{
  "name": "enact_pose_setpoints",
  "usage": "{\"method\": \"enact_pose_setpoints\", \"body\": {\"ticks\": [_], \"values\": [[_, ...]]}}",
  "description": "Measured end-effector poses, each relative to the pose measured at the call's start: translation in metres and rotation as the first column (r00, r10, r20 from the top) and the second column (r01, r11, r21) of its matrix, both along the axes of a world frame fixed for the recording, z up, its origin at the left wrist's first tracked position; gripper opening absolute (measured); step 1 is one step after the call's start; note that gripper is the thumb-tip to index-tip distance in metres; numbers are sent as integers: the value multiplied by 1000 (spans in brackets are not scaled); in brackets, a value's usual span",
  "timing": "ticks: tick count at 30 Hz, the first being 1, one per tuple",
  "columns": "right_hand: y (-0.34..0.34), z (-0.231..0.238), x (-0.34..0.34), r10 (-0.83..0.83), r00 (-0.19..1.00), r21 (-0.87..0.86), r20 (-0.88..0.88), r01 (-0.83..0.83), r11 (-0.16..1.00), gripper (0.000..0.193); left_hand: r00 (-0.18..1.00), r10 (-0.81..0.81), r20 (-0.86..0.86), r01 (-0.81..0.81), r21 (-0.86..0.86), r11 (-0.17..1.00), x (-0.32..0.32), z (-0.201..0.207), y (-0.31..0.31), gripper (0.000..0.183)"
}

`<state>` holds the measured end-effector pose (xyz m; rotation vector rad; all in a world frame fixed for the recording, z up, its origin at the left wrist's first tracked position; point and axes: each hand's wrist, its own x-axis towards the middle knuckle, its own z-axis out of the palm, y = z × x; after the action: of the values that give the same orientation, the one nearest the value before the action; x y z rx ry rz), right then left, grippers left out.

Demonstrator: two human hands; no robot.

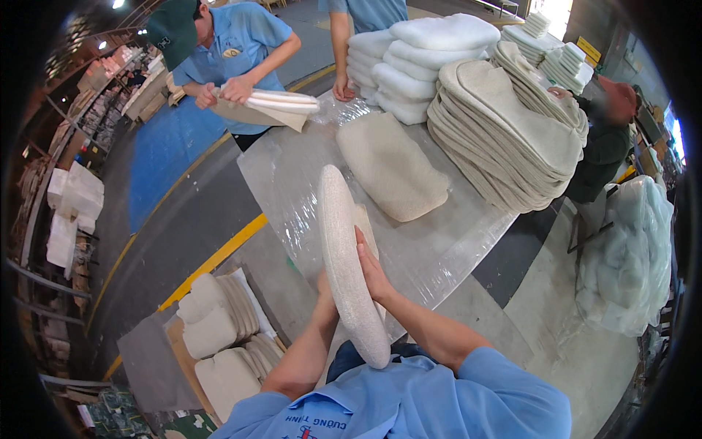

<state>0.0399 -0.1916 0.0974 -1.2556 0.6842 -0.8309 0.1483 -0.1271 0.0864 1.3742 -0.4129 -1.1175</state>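
A padded beige cushion stands on its narrow edge in front of my chest, pointing away from me over the near side of the table. My right hand presses along its right side, fingers stretched forward, beside a loose beige fabric flap. On the opposite side, my left hand supports the cushion; its fingers are mostly hidden behind it. Beyond lies a flat beige cushion cover on the plastic-wrapped table.
Stacked beige covers and white padding slabs occupy the table's far right. Across at the left, a co-worker handles a cover with white padding. Cushions lie on the floor at lower left; a plastic bag stands right.
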Motion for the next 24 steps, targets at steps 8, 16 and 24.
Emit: {"method": "enact_pose_setpoints", "body": {"ticks": [8, 16, 24], "values": [[7, -48, -9, -50, 977, 78, -209, 68, 995, 57, 969, -181, -170, 162, -117, 980, 6, 53, -2, 61], [-208, -20, -17, -512, 502, -658, -697, -162, 736, 63, 915, -198, 352, 195, 46, 980, 10, 32, 3, 88], [-254, -41, 13, -406, 215, -459, -888, -390, 798, 76, 985, -129, 113, 127, 29, 991, 21, 47, 9, 88]]}}
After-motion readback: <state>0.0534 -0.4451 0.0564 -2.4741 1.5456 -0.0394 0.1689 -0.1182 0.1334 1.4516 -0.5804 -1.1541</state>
